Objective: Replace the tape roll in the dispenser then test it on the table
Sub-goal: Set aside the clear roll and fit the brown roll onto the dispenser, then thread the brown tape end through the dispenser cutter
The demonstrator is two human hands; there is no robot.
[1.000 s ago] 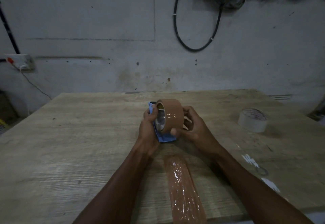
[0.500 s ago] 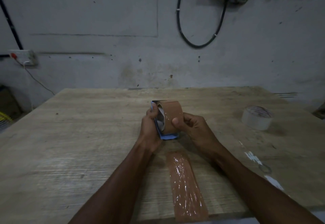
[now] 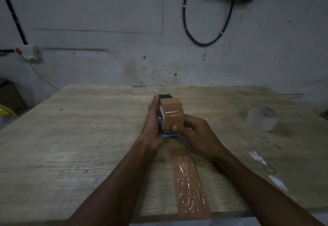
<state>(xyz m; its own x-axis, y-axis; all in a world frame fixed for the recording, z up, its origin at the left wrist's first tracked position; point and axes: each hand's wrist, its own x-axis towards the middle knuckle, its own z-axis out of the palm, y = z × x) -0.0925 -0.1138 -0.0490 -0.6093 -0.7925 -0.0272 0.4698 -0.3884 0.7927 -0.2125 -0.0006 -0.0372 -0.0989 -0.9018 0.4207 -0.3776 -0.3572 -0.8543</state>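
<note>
Held upright above the middle of a pale, grainy wooden desk (image 3: 71, 145): a blue plastic tape dispenser (image 3: 168, 134) carrying a glossy brown roll of packing tape (image 3: 173, 114). Left hand (image 3: 153, 128) wrapped around the dispenser's left side, fingers clamped on it, thumb tip up by the black front end. Right hand (image 3: 197, 131) curled against the roll's right face, thumb pressed on the tape band. Most of the dispenser hidden behind roll and hands. Stuck flat on the desk nearer the viewer, a shiny strip of brown tape (image 3: 190, 185), reaching the front edge. Far right, well apart, a whitish translucent tape roll (image 3: 262, 119) lying flat. Dim light, fine detail hard to make out.
</note>
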